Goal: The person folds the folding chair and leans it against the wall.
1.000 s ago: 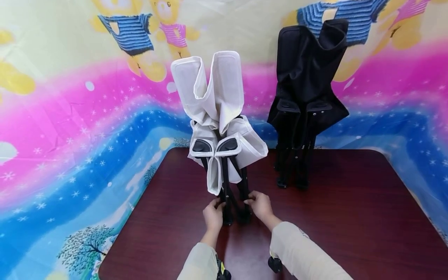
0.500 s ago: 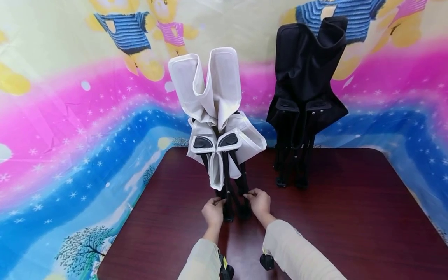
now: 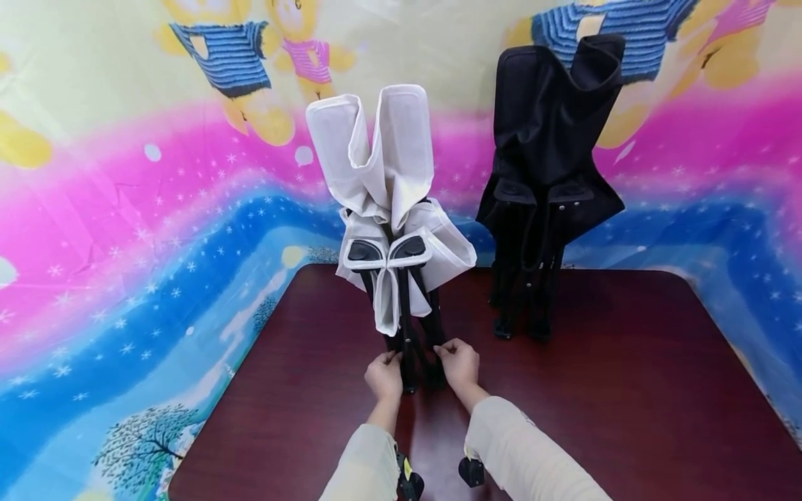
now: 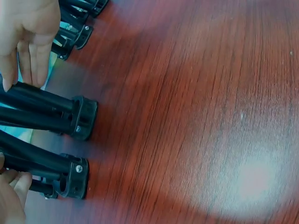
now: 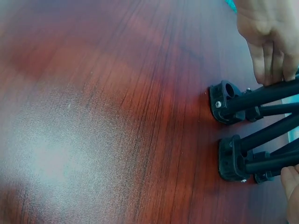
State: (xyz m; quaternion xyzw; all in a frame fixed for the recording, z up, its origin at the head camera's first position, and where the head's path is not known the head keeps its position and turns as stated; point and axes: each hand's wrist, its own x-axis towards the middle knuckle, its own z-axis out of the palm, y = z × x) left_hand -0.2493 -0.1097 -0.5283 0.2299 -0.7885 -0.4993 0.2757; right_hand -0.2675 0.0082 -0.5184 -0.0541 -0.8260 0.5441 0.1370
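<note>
A folded camp chair (image 3: 407, 153) with white fabric and black tube legs stands upright on the dark red-brown table (image 3: 301, 417). My left hand (image 3: 384, 376) holds a leg low on its left side, thumb and fingers pinching the tube. On the opposite side my right hand (image 3: 460, 363) pinches another leg at about the same height. The left wrist view shows the plastic feet (image 4: 84, 119) close together on the tabletop. From the right wrist, the black legs (image 5: 268, 95) show bunched side by side, with fingertips against the outer tubes.
A second folded chair (image 3: 551, 125), all black, stands upright farther back on the right, near the table's back edge. Behind the table hangs a printed cloth backdrop (image 3: 207, 160) with bears and snowflakes. A black wrist device (image 3: 471, 472) hangs beneath the right sleeve.
The white chair's feet have slid slightly away from me, with both hands still on the legs. The black chair stays where it was.
</note>
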